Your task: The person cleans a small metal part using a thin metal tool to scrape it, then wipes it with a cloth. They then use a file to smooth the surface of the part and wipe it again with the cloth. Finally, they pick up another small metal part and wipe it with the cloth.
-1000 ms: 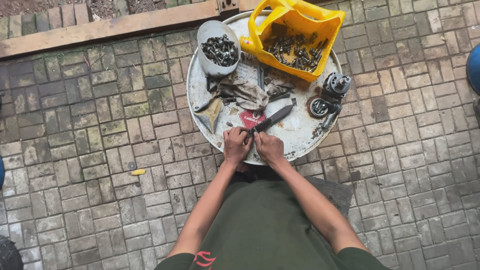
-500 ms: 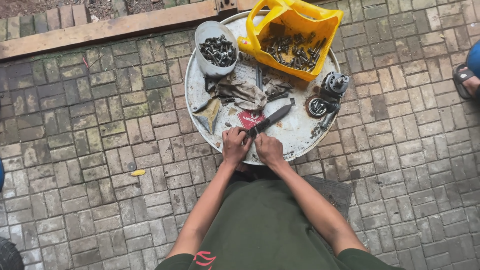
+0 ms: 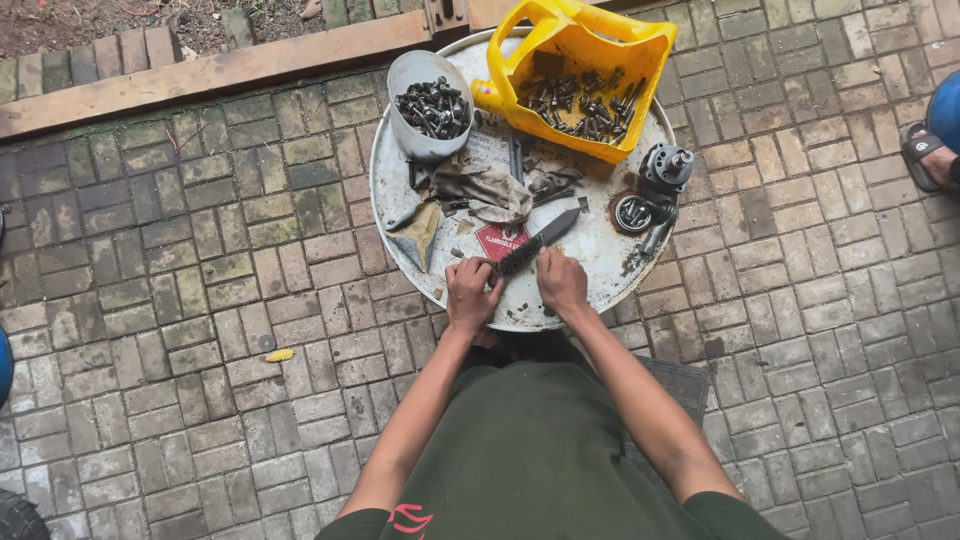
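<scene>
My left hand (image 3: 471,293) and my right hand (image 3: 561,281) rest side by side at the near edge of a round white drum top (image 3: 395,190). A dark wire brush (image 3: 530,246) lies slanted between them; my right hand grips its handle end and its bristles meet my left hand, which pinches something small that I cannot make out. Just beyond the hands lies a red diamond-shaped label (image 3: 500,238).
On the drum top stand a cut yellow jug (image 3: 580,45) full of bolts, a grey cup of bolts (image 3: 428,105), a dirty rag (image 3: 485,190) and a small metal motor part (image 3: 655,185). Brick paving surrounds it. Another person's sandalled foot (image 3: 925,155) shows at the right.
The view has drifted slightly. My hands and the brush have barely shifted at the drum's near edge. The sandalled foot has come into view at the right.
</scene>
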